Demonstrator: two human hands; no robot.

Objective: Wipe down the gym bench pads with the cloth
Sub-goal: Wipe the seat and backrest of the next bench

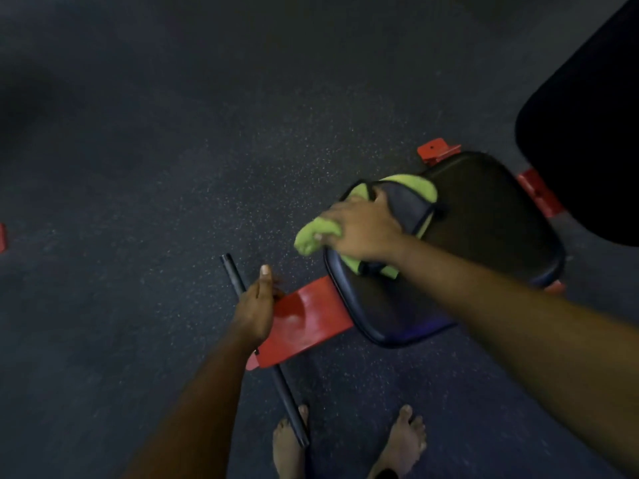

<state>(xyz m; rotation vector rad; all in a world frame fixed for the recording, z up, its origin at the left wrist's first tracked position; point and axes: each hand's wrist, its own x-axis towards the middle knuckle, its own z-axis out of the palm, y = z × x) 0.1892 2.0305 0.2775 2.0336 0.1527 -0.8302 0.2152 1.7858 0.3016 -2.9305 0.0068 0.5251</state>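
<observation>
1. Closest in, two bare feet (401, 440) stand on the dark speckled floor (173, 167), with a black bar (287, 388) running up past the toes.
2. Up the bar, the left hand (256, 305) sits where it meets the red frame plate (307, 319). The thumb points straight up, but the fingers are hidden behind the hand, so whether it grips the bar cannot be told.
3. Now the action: the right hand (359, 229) is on the seat pad (484, 236), fingers curled over the green cloth (316, 235) and pressing it down at the pad's left corner. One bunched end pokes out over the left edge, and the rest spreads across the far-left corner.
4. Progress looks like mid-wipe on the seat. The cloth covers only that corner, and the pad's right side and near edge lie bare. No streaks or sheen show how much has been cleaned.
5. Beyond, a red bracket (437, 150) peeks out past the seat's far edge.
6. Furthest off, at the top right, sits the big black back pad (594, 133), with no hand or cloth on it. It probably remains to be done.
7. No bucket, bottle or other container shows anywhere.
</observation>
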